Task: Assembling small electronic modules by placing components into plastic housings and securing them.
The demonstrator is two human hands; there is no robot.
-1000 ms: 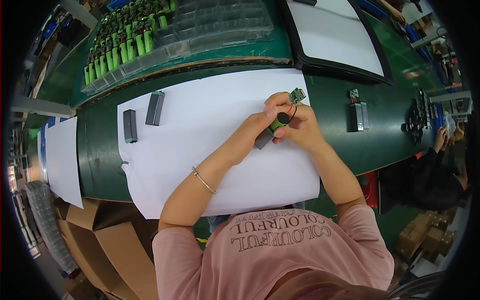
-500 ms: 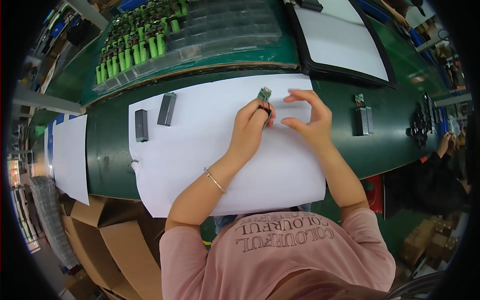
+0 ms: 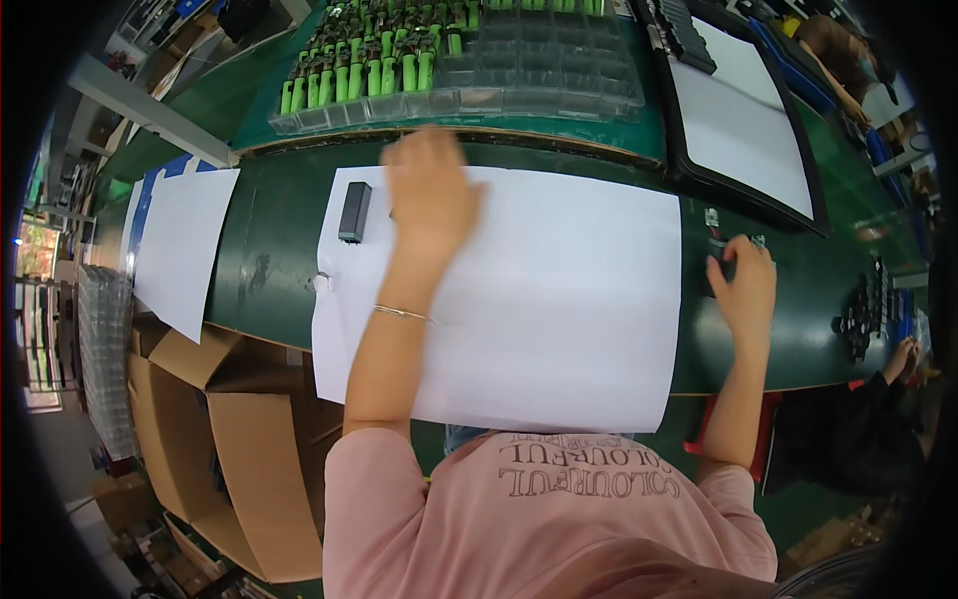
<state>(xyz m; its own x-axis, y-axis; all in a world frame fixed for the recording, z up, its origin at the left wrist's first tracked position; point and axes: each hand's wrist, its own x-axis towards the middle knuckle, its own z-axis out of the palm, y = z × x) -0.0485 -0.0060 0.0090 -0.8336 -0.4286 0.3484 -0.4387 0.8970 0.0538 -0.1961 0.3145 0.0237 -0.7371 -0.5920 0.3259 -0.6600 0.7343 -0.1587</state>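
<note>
Boxes (image 3: pixel 249 439): open cardboard cartons on the floor at far left, below the bench edge.
Small sheet (image 3: pixel 180 245): white paper on the green bench (image 3: pixel 274 250), left of the main sheet.
Black block (image 3: pixel 354 212): a dark oblong part lying flat on the big sheet's (image 3: pixel 559 309) upper left corner, long axis running away from the person; just left of the left hand, apart from it.
Left hand (image 3: pixel 431 195): blurred, stretched forward over the sheet's far edge; whether it grips anything cannot be told. It is the nearer hand to the block and to the tray.
Tray (image 3: pixel 469 75): clear compartment tray beyond the left hand, its left part filled with green cells (image 3: pixel 359 75).
Right hand (image 3: pixel 743 285): well apart from the left, off the sheet on bare bench, fingers curled onto small dark parts (image 3: pixel 717 262); grip unclear.
</note>
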